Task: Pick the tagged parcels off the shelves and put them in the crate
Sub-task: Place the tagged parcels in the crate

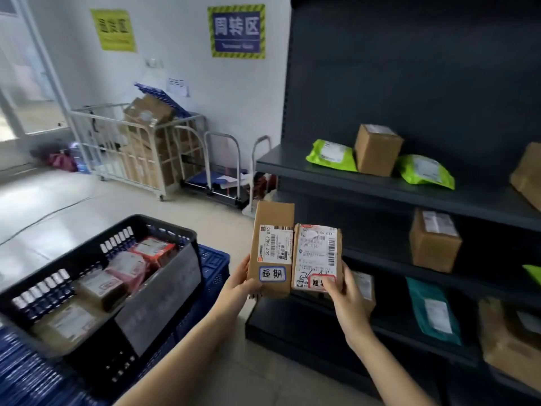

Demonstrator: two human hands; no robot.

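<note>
While I stand at the dark grey metal shelving unit (380,189), I hold 2 parcels up side by side, edges touching, approx. level w/ the 2nd shelf.

L hand (241,284): fingers closed round the lower left edge of a tall brown cardboard box w/ white shipping label and blue-bordered tag (272,247). Tag sits at the bottom of the front face, fully visible.

R hand (344,297): closed on the lower right corner of a shorter brown taped parcel w/ white label and red-bordered tag (317,256); thumb lies across part of the red tag, so tag text only partly legible.

Black plastic slatted crate (164,230): to my left, resting on blue plastic crates (215,268), well apart from both held parcels. Inside: at least 5 parcels visible, 2 reddish/pink, 3 brown; exact count not certain, blur.

Shelves, still stocked:
- upper shelf: 2 lime-green poly mailers (332,155), 1 small brown cardboard box (377,149) betw. them, 1 more brown box cut off at right edge.
- 2nd shelf: 1 brown cardboard box w/ white label (434,240); green sliver at far right.
- lower shelf: 1 teal poly mailer (433,310), 1 brown box partly hidden behind my R hand, 1 large brown box at right edge.
Tags on these: cannot tell.

Background: 1 white wire roll cage (123,148) holding cartons, 2 wall signs, yellow (112,30) and blue w/ striped border (236,31).
</note>
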